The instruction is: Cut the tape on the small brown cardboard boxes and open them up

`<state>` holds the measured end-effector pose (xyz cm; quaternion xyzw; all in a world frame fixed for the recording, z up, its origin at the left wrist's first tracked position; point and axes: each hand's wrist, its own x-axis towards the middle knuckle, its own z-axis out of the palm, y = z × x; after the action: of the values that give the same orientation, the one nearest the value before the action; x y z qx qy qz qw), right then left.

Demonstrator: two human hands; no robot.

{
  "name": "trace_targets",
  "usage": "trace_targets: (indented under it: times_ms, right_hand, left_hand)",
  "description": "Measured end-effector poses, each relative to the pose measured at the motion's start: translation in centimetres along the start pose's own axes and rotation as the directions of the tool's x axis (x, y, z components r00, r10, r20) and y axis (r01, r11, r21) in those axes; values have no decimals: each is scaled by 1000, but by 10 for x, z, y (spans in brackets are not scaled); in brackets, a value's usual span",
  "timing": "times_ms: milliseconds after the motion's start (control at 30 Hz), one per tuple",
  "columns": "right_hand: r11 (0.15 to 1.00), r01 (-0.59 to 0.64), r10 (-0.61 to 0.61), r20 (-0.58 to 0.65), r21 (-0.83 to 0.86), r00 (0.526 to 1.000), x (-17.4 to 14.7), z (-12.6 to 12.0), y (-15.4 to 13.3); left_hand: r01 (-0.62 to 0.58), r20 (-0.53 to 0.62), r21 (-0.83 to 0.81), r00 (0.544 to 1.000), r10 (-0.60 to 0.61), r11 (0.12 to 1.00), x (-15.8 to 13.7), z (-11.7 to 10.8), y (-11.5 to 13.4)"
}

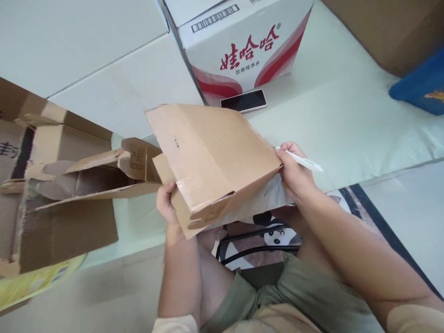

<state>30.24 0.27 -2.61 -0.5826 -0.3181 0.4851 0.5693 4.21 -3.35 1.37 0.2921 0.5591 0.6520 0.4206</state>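
A brown cardboard box (222, 143) with a loose flap and clear tape is held tilted above my lap. My left hand (166, 202) is closed on its near left end, with the thumb on the flap's edge. At the opposite end my right hand (294, 169) grips the box's right edge. A slim white tool (305, 162), looking like a utility knife, is also tucked in that hand; its tip is hidden by the fingers. Part of the underside of the box is out of sight.
Open cardboard boxes (69, 222) stand at the left. A white and red carton (249, 51) sits behind, with a phone (244, 101) before it on the pale green tablecloth (354, 115). At the right are a blue container (419, 83) and a large brown box (391, 32).
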Motion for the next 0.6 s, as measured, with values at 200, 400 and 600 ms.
trace_targets:
  times_ms: [200, 400, 600]
  right_hand:
    - [865, 343, -339, 77, -367, 938, -10, -4, -7]
    - [830, 497, -502, 50, -252, 863, -25, 3, -7]
    - [772, 602, -573, 186, -204, 798, -26, 10, -1]
  left_hand:
    - [92, -113, -299, 985, -131, 950, 3, 9, 7]
    - [228, -97, -112, 966, -239, 967, 1, 14, 14]
    - [218, -38, -58, 975, -221, 974, 2, 14, 7]
